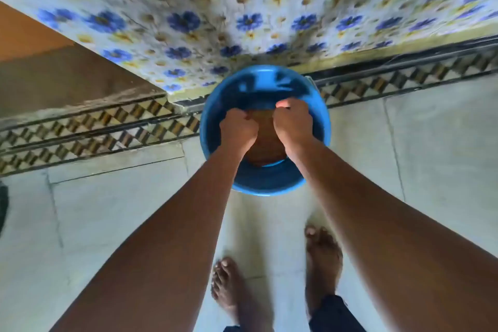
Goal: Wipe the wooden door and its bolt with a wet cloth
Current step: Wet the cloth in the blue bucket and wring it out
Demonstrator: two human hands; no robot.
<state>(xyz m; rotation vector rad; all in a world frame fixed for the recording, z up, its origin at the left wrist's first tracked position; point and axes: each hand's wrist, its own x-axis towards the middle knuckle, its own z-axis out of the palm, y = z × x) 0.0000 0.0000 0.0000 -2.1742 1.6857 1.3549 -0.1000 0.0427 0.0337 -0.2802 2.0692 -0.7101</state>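
Blue bucket [269, 186] beside floral curtain [242, 8]

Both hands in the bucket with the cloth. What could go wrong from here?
1. The left hand and right hand grip a brown cloth above the blue bucket; wrung off-centre, water may land on the pale floor tiles.
2. The bare feet stand just behind the bucket, so a wet floor could mean a slip.
3. The floral curtain hangs beside the rim and may get splashed.
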